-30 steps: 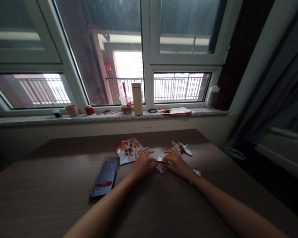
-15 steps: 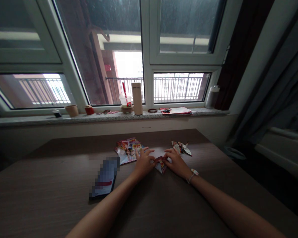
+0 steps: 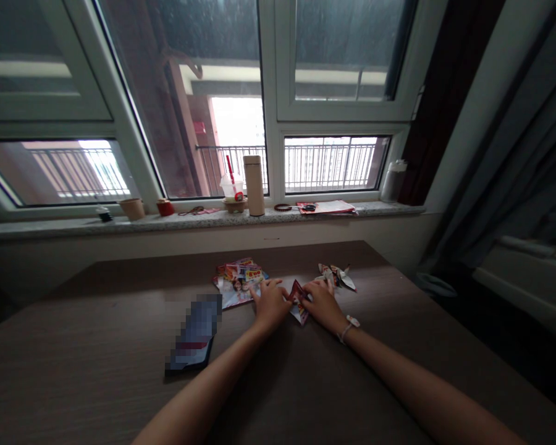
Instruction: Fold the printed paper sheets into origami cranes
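Note:
Between my two hands, low over the dark wooden table [image 3: 120, 346], is a small folded piece of printed paper [image 3: 299, 303] with a pointed top and a pointed lower end. My left hand [image 3: 271, 305] pinches its left side, the other fingers spread toward the paper stack. On the right side, my right hand [image 3: 323, 303] grips the same piece with thumb and fingertips. A stack of colourful printed paper [image 3: 239, 285] lies just left of my left hand. Beyond my right hand sit folded paper shapes [image 3: 345, 277] with pointed ends.
A phone [image 3: 195, 334], partly pixelated, lies left of my left forearm. Along the windowsill [image 3: 204, 221] stand a tan bottle [image 3: 254, 185], a plastic cup with a red straw [image 3: 232, 185], a brown cup [image 3: 132, 209], scissors [image 3: 309, 207] and a grey bottle [image 3: 393, 181].
The top of the folded paper now rises to a higher point between my hands. My right hand has shifted slightly left, and the left hand's fingers are less spread.

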A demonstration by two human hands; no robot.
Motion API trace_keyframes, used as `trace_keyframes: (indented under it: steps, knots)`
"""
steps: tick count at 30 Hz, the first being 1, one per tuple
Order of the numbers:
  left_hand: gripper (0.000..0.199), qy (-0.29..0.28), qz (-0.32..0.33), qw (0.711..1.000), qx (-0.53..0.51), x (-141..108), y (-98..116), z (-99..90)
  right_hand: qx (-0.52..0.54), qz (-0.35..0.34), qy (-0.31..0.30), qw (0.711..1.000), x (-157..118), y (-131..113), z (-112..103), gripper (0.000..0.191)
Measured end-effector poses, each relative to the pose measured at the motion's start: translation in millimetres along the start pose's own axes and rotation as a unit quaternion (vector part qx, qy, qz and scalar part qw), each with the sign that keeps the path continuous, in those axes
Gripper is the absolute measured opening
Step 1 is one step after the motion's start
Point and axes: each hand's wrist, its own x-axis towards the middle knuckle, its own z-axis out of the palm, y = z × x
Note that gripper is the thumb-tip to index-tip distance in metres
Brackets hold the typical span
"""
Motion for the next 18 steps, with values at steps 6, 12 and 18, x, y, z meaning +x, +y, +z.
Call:
trace_keyframes:
  steps: [6, 12, 18]
  knots:
    - [0.012, -0.009, -0.022, 1.0, -0.006, -4.1, 3.7, 0.4, -0.048, 0.034, -0.031, 0.998, -1.5, -2.4, -2.0, 0.014]
    - [0.011, -0.019, -0.036, 0.999, -0.012, -3.1, 4.2, 0.1, -0.066, 0.075, -0.051, 0.994, -0.5, -7.8, -6.8, 0.017]
    - [0.013, -0.03, -0.049, 0.998, -0.004, -1.6, 6.4, -5.0, -0.064, 0.071, -0.055, 0.994, -1.1, -9.3, -8.1, 0.016]
